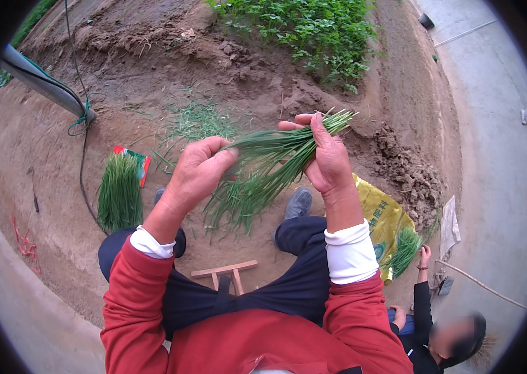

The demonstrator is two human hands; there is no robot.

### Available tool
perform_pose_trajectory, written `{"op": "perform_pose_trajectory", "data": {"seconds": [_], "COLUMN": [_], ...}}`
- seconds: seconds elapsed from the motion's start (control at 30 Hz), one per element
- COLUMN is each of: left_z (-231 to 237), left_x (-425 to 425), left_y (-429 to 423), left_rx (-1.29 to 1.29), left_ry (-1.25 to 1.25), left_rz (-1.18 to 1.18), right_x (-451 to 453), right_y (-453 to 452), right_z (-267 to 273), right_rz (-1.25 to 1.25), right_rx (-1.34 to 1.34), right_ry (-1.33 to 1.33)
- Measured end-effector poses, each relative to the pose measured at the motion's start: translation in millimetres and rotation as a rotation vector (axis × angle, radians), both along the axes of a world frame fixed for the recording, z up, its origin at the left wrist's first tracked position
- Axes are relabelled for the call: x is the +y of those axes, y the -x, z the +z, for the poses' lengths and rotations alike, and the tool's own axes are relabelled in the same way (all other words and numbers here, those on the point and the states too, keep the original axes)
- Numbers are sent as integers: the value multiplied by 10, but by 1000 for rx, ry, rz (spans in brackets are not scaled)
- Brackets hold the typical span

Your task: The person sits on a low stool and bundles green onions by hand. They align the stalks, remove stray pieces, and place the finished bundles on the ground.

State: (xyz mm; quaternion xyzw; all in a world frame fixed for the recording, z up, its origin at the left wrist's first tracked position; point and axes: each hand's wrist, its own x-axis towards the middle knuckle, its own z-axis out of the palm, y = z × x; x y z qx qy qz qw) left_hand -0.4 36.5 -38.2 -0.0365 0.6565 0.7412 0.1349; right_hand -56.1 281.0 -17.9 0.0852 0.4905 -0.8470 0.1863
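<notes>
My right hand [326, 154] holds a loose bunch of long thin green leaves, likely Chinese chives [282, 159], near its pale cut ends, with the thumb across the stems and some fingers spread. The leaves fan out to the left and down. At their left side my left hand [207, 163] pinches some of the leaves between thumb and bent forefinger; the exact grip is blurred. Loose green trimmings [202, 119] lie on the soil beyond my hands. A neat pile of the same leaves [120, 191] lies to the left, over a red and green packet [144, 163].
Another person's hand [424, 255] is by a chive bunch [403, 250] on a yellow sack [375, 210] at right. A wooden frame piece [224, 269] lies between my legs. A metal pole [48, 86] with cords stands upper left; leafy plants [310, 32] grow ahead.
</notes>
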Motion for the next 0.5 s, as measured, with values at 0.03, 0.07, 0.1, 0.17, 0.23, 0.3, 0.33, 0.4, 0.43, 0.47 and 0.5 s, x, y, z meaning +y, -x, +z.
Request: {"op": "perform_pose_trajectory", "data": {"seconds": [0.03, 0.07, 0.1, 0.17, 0.23, 0.3, 0.33, 0.4, 0.43, 0.47, 0.5], "left_z": [-6, -12, -17, -33, -51, -65, -70, -80, -87, -97, -110], "left_x": [-9, -15, -18, -7, -1, -14, -30, -64, -81, -94, -104], "left_y": [12, 19, 22, 20, 24, 33, 43, 58, 64, 68, 74], "left_rx": [-33, -65, -61, -68, -60, -55, -48, -38, -35, -27, -32], "left_ry": [-38, -75, -73, -67, -24, -3, -4, 20, 46, 71, 73], "left_rz": [11, 21, 18, 13, 22, 28, 25, 37, 52, 61, 80], "right_x": [8, 14, 20, 33, 42, 46, 48, 54, 57, 63, 64], "right_y": [2, -1, 2, -4, -8, -12, -16, -29, -37, -42, -36], "right_z": [-6, -15, -23, -31, -28, -15, -9, -1, -2, -4, -10], "right_rz": [-2, -1, 2, -15, -18, -27, -33, -40, -42, -27, -42], "right_rx": [-19, -19, -13, -26, -31, -36, -35, -41, -48, -39, -50], "right_ry": [-19, -5, -12, -43, -57, -85, -103, -106, -91, -55, -77]}}
